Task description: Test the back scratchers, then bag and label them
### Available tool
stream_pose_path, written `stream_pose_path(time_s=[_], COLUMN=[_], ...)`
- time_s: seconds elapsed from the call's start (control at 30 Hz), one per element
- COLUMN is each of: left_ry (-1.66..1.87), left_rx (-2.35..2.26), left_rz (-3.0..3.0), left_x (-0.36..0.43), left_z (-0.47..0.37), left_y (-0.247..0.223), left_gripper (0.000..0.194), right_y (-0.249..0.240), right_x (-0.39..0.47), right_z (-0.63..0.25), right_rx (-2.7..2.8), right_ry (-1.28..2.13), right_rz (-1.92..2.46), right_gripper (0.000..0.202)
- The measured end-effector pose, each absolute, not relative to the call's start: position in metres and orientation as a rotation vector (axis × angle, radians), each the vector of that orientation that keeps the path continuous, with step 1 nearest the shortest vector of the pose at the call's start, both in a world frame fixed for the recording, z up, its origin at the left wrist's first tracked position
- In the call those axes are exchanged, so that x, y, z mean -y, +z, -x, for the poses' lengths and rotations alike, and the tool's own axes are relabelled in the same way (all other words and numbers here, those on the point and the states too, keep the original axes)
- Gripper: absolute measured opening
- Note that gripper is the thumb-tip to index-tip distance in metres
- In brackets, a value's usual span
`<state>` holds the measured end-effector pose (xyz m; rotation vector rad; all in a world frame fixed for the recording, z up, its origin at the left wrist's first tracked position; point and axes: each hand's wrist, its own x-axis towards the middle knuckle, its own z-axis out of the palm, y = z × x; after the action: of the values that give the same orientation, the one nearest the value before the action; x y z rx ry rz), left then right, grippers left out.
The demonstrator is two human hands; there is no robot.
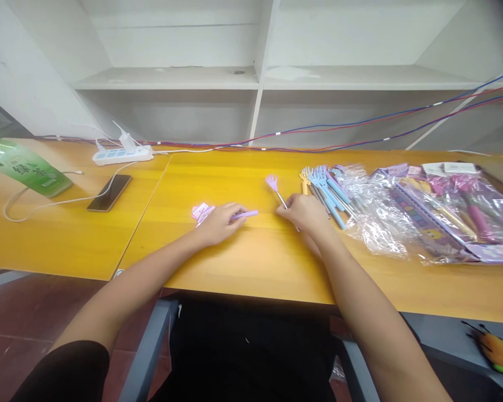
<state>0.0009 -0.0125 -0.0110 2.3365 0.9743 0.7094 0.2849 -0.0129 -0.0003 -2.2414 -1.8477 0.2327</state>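
My left hand [223, 223] is closed around a short purple tube [248, 214] that looks like a handle sleeve; its free end points right. In my right hand [305, 213] the fingers pinch the metal rod of a back scratcher [272, 183], whose purple claw head points up and away from me. The tube and the rod are apart. Just left of my left hand lie several small pink and purple printed cards [201, 211], partly covered by the hand. Beyond my right hand is a pile of back scratchers [329, 192] in blue, yellow and purple.
Crumpled clear plastic bags [381, 223] and a purple display box [433, 223] with wrapped back scratchers lie at the right. A phone [109, 192], a green drink bottle [27, 167] and a white power strip [123, 154] are at the left. Cables [318, 128] run along the back.
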Motion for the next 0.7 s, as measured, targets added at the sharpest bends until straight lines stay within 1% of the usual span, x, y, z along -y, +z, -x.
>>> stream_pose_path(time_s=[0.13,0.27,0.37,0.5,0.7], left_ry=[0.708,0.711,0.710,0.702,0.677], left_rx=[-1.003,-1.028,-1.037,-1.049,-1.048], left_rz=[-2.326,-2.306,-2.302,-2.311,-2.314], left_x=[0.014,0.015,0.015,0.015,0.015], left_z=[-0.002,-0.002,-0.002,-0.001,-0.002], left_y=[-0.009,-0.006,-0.004,-0.004,-0.004], left_gripper=[0.022,0.022,0.022,0.022,0.025], right_y=[0.001,-0.005,-0.008,-0.006,-0.005], right_x=[0.013,0.011,0.010,0.009,0.009], right_z=[-0.283,-0.280,-0.274,-0.269,-0.270], right_rx=[1.688,1.448,1.257,1.079,0.995], right_ry=[0.327,0.685,0.876,0.984,1.060], right_rz=[1.954,1.551,1.379,1.229,1.089], right_gripper=[0.022,0.032,0.037,0.038,0.036])
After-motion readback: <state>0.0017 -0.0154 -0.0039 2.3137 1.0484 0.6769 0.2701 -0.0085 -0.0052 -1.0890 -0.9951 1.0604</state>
